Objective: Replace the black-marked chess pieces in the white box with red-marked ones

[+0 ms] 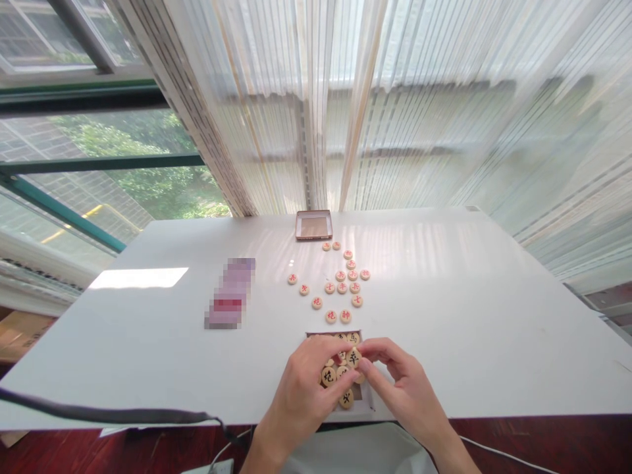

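Note:
A wooden Chinese chess piece (pixel 353 358) with a black character is between my two hands, above an open box (pixel 366 388). My right hand (pixel 402 375) pinches its right side with thumb and forefinger. My left hand (pixel 313 375) curls around its left side, thumb below and forefinger above, the fingertips on its edge. Under my hands the box holds several black-lettered pieces, among them a cannon piece (pixel 328 376), a horse piece (pixel 353 338) and one lower piece (pixel 346 398). My left hand covers the box's left part.
Several red-lettered pieces (pixel 342 288) lie scattered on the white table (pixel 162 355) beyond the box. Farther back is a shallow box lid (pixel 314 227). A blurred purple item (pixel 231 293) lies to the left. A black strap (pixel 99 409) crosses the table's front left edge.

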A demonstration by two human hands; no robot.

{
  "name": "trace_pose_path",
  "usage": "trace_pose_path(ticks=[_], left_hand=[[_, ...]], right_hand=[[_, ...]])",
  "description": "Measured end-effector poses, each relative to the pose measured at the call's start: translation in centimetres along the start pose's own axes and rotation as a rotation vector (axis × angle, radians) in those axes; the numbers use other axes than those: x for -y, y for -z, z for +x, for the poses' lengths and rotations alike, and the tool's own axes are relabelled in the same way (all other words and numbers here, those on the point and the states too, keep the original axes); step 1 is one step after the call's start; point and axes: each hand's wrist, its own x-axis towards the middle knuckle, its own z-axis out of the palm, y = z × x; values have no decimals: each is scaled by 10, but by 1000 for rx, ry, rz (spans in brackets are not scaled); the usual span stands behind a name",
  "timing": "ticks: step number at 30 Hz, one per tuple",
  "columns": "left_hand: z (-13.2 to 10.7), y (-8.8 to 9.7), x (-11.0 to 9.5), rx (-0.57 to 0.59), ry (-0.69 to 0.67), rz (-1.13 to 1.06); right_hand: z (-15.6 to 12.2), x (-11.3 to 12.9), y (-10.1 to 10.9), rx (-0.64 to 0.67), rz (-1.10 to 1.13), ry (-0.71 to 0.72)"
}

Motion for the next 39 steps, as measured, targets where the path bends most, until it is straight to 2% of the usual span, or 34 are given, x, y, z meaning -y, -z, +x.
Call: trace_pose_path(ticks=[6, 11, 18, 21, 29, 35, 39], left_hand=[[0, 0, -2, 16, 19, -1], [-1, -1, -4, 29, 66, -103], [-2, 3, -3, 47, 127, -110], [-2, 2, -4, 44, 141, -86], [0, 5, -6, 46, 121, -62], [-6, 10, -2, 79, 124, -33], [-11, 9, -4, 161, 171, 15]], right_hand=[[0, -1, 0, 9, -12, 12], [0, -4, 3, 27, -22, 39], [-1, -16, 18, -116, -93, -29], [-1, -18, 20, -136, -92, -51], [-1, -20, 17, -2, -211, 128], [-5, -18, 16, 78, -298, 84], [-3, -17, 13, 100, -330, 87]])
